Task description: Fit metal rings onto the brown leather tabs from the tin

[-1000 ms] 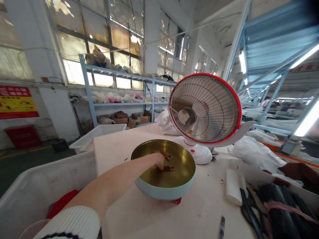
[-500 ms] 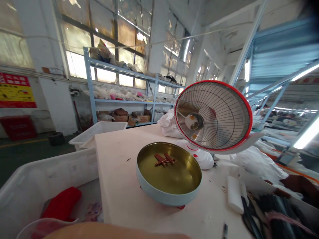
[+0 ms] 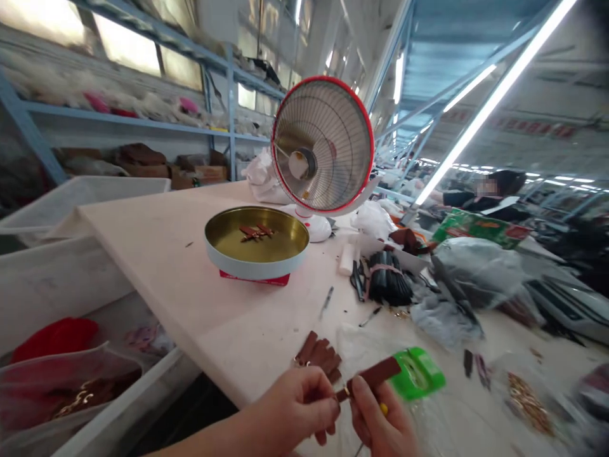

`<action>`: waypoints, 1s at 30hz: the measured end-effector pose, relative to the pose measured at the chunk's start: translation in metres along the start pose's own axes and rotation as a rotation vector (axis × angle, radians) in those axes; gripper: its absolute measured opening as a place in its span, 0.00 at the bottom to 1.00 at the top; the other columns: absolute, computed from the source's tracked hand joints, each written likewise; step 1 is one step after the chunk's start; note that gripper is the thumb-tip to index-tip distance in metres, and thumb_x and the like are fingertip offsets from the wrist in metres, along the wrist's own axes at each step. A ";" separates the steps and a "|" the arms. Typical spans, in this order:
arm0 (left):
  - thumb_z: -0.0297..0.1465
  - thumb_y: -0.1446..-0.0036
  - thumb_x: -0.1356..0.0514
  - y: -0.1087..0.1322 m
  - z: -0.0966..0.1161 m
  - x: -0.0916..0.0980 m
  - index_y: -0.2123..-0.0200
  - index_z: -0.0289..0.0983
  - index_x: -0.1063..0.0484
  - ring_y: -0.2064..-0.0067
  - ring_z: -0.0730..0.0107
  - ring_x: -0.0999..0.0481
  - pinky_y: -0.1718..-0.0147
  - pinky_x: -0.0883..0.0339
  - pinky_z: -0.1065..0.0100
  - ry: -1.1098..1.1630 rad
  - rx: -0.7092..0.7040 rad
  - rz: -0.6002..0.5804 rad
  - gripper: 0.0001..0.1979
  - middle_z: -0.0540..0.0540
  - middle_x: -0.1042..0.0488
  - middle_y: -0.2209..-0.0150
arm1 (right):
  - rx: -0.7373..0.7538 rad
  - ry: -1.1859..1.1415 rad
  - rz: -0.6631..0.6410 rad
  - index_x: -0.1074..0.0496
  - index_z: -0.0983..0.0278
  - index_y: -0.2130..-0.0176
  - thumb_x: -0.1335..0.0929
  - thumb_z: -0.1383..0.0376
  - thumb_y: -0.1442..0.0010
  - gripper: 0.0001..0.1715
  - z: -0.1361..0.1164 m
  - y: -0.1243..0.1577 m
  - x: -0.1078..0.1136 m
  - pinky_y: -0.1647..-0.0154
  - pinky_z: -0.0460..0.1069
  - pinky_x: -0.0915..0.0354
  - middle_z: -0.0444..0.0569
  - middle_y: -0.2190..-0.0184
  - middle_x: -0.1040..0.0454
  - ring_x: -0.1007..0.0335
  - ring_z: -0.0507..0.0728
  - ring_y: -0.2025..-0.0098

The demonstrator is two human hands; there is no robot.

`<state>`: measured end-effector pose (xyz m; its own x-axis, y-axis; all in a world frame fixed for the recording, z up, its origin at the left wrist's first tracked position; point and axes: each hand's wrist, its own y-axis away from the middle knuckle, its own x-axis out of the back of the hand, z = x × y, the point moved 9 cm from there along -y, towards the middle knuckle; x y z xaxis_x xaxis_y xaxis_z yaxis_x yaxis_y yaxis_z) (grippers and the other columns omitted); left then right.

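Low in the view, my right hand (image 3: 383, 422) grips a brown leather strap (image 3: 380, 374) between thumb and fingers. A small yellow piece shows between those fingers; what it belongs to is mostly hidden. My left hand (image 3: 304, 406) is closed in a pinch at the strap's near end, where a bit of gold metal shows. Just beyond my left hand lies a fanned pile of brown leather straps (image 3: 316, 355) with metal rings. A bright green packet (image 3: 419, 374) lies behind the held strap. More brown pieces (image 3: 257, 233) rest inside the round gold-lined tin (image 3: 228, 254).
The tin stands on a red box (image 3: 254, 278) before a red-rimmed fan-shaped heater (image 3: 323, 143). Pens (image 3: 327, 301), a black strap bundle (image 3: 390, 279) and a bag of gold hardware (image 3: 528, 397) lie rightward. White bins (image 3: 57, 273) border the table's left. A person (image 3: 495, 197) is farther back.
The view has swung right and down. Both hands now show with the strap between them; before, only a blurred forearm showed at the bottom. The tin's pieces look unmoved.
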<state>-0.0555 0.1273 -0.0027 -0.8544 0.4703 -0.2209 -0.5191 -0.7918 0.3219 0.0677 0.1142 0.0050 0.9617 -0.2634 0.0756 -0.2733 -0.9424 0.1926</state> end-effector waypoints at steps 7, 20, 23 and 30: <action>0.33 0.58 0.45 0.008 -0.002 -0.036 0.78 0.37 0.40 0.79 0.78 0.42 0.79 0.48 0.73 -0.128 -0.065 0.061 0.06 0.55 0.40 0.82 | 0.034 -0.196 0.053 0.33 0.64 0.77 0.27 0.44 0.59 0.27 0.025 0.018 0.027 0.88 0.42 0.57 0.36 0.88 0.45 0.52 0.46 0.86; 0.34 0.50 0.46 -0.023 -0.027 -0.077 0.80 0.37 0.42 0.75 0.75 0.42 0.77 0.49 0.72 -0.479 -0.131 0.144 0.11 0.54 0.42 0.81 | -0.052 -0.417 0.217 0.29 0.64 0.71 0.26 0.49 0.57 0.23 0.086 0.024 0.069 0.82 0.42 0.45 0.40 0.82 0.34 0.42 0.48 0.81; 0.34 0.49 0.47 -0.022 -0.025 -0.079 0.80 0.37 0.42 0.76 0.75 0.42 0.77 0.49 0.73 -0.467 -0.132 0.111 0.11 0.54 0.42 0.81 | -0.057 -0.453 0.190 0.29 0.65 0.70 0.24 0.50 0.59 0.24 0.088 0.021 0.072 0.80 0.41 0.43 0.41 0.80 0.32 0.41 0.48 0.79; 0.29 0.49 0.48 -0.004 -0.006 -0.082 0.73 0.35 0.32 0.74 0.75 0.39 0.75 0.46 0.74 -0.531 -0.137 -0.088 0.06 0.53 0.35 0.77 | -0.174 -0.471 -0.079 0.32 0.66 0.75 0.24 0.49 0.58 0.25 0.089 0.015 0.065 0.87 0.41 0.57 0.35 0.88 0.45 0.55 0.44 0.87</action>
<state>0.0165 0.0899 0.0083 -0.7205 0.6410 0.2647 -0.6119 -0.7672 0.1923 0.1281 0.0646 -0.0738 0.8733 -0.2951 -0.3877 -0.1604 -0.9254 0.3433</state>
